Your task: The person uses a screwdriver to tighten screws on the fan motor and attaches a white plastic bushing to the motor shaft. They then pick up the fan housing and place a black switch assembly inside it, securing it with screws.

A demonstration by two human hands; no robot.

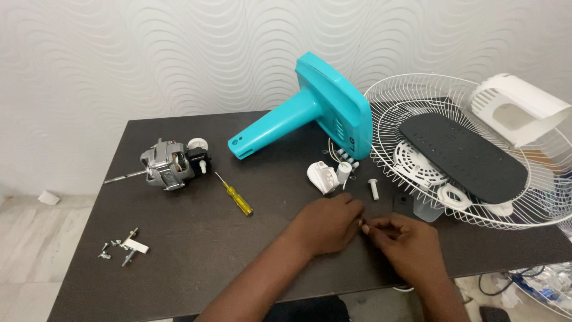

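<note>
My left hand [326,225] and my right hand [408,243] meet low on a dark table [196,268], fingertips pinched together on a tiny part [364,225] that is too small to make out. Just beyond them lie a white plastic piece [322,176] with wires, a small white cylinder [344,171] and a white bolt [374,189]. A teal fan base [325,113] lies on its side behind these.
A metal fan motor [167,164] sits at the left with a yellow-handled screwdriver [235,195] beside it. Several screws and a small bracket [122,245] lie near the front left edge. A white wire fan guard [476,149] on the right holds a black plate [465,156] and white parts.
</note>
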